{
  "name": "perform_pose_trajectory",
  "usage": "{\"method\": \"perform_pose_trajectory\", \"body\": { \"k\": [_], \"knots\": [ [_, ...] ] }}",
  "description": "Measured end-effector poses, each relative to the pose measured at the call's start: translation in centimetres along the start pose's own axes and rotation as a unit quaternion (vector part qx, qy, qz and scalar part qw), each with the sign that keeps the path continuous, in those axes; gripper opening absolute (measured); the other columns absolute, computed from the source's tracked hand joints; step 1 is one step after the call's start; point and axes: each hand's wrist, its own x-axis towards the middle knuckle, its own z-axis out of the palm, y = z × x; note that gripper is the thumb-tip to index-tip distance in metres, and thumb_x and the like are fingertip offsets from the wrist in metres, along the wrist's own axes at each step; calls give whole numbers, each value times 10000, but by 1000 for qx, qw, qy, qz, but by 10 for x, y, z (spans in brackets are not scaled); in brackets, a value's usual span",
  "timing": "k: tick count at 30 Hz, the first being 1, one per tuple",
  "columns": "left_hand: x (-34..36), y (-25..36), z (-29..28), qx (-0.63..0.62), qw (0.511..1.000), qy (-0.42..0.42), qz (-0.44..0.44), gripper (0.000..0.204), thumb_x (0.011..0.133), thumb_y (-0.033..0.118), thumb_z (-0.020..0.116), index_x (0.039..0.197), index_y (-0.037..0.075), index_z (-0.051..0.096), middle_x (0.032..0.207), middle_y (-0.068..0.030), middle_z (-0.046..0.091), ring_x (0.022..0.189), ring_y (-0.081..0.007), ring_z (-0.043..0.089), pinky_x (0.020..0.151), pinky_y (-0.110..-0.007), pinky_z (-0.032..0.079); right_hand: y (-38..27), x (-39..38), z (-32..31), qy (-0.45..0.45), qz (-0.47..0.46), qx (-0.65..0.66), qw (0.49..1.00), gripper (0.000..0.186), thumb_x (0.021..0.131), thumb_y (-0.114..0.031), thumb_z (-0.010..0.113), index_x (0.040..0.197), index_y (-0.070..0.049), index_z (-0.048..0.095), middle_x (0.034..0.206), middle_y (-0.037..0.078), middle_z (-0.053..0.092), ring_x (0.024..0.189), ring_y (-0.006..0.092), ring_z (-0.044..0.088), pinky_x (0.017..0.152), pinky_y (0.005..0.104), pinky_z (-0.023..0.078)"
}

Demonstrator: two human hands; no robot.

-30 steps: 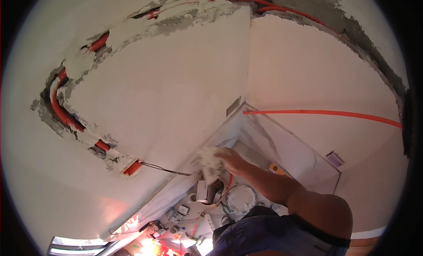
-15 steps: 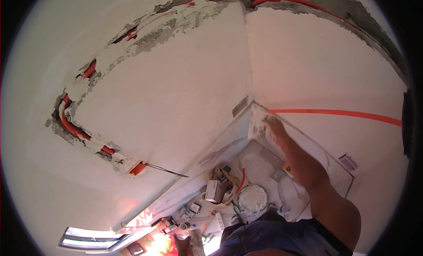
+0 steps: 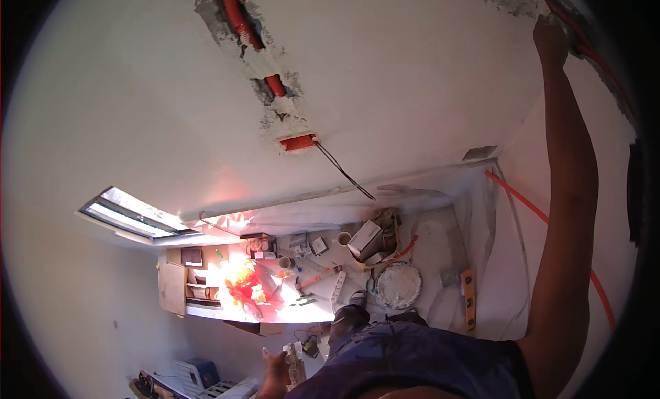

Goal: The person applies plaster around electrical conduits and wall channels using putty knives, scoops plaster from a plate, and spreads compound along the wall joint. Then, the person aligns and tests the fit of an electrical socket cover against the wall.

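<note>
My right arm stretches far up to the upper right. There my right hand (image 3: pixel 551 41) is closed at the plaster-edged wall channel beside the red conduit (image 3: pixel 577 29). Whatever it may hold at the fingertips is too small to make out. Low in the picture, my left hand (image 3: pixel 275 368) grips a flat, plaster-smeared tool (image 3: pixel 295 367), held out in front of my body. Its handle is hidden.
Below stands a round bucket of white plaster (image 3: pixel 399 285), near a yellow spirit level (image 3: pixel 469 299), a white box (image 3: pixel 366 239) and a white power strip (image 3: pixel 338 289). Wires hang from a red wall box (image 3: pixel 298 142). A loose red conduit (image 3: pixel 526 201) crosses at right.
My right hand has gone from the lower wall corner up to the channel at the upper right. The view has swung, and my left hand still has the flat tool.
</note>
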Motion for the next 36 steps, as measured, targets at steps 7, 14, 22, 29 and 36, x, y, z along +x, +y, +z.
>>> {"method": "perform_pose_trajectory", "body": {
  "k": [7,14,22,29,36],
  "knots": [
    [10,24,25,130,991,22,28,957,666,171,805,1436,-41,278,1257,-305,512,1067,-356,580,865,-428,487,-142,-64,-155,23,60,513,856,376,923,-241,583,1199,14,579,1015,206,675,907,279,681,779,350,532],
    [28,106,47,106,978,2,177,999,645,234,802,1434,-78,274,1318,-320,483,1214,-379,510,996,-398,439,-275,-184,-275,-274,-322,574,701,262,878,-171,575,1124,-112,643,1000,76,682,974,273,636,853,403,516],
    [18,103,23,-3,996,1,85,955,678,149,774,1449,-53,249,1282,-290,491,1016,-333,596,786,-415,535,-346,-191,-275,-400,-353,526,662,322,917,-253,564,1186,-85,617,1008,162,680,954,325,645,841,428,498],
    [24,9,13,-79,993,16,-87,971,686,31,759,1471,-30,190,1208,-248,525,909,-331,607,709,-421,544,-389,-210,-295,-399,-411,473,669,291,894,-241,566,1130,-82,627,941,156,681,909,331,650,788,451,509],
    [43,-9,36,18,999,36,19,964,642,179,800,1414,-94,292,1257,-274,519,1033,-318,597,877,-376,496,-420,-298,-312,-449,-468,493,581,289,878,-179,532,1130,-74,625,912,159,676,887,335,651,773,459,513]
  ]
}}
